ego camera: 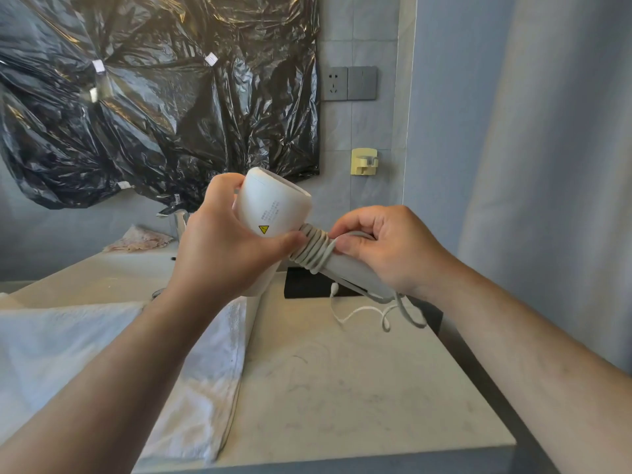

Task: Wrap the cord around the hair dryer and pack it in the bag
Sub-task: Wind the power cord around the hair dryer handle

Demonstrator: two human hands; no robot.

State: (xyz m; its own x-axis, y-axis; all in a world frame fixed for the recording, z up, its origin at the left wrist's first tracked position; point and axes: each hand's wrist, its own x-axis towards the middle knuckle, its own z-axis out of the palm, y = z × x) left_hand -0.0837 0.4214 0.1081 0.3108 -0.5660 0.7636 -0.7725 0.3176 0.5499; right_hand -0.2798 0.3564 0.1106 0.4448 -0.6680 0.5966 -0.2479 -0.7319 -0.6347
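Note:
I hold a white hair dryer (272, 205) in the air above the counter. My left hand (222, 241) grips its barrel, the thumb pressed against the first coils. Several turns of white cord (313, 249) are wound round the top of the grey handle (355, 273). My right hand (379, 248) grips the handle and pinches the cord against it. The loose end of the cord (383, 314) hangs down in loops below the handle, just above the counter. A white fabric bag (113, 350) lies flat on the counter at the left, partly under my left forearm.
The pale stone counter (342, 388) ends at a front edge and a right edge by a curtain (547, 165). A black box (307, 285) sits behind the dryer. Black plastic sheeting (154, 97) covers the wall; a socket (333, 83) and a yellow hook (364, 161) are to its right.

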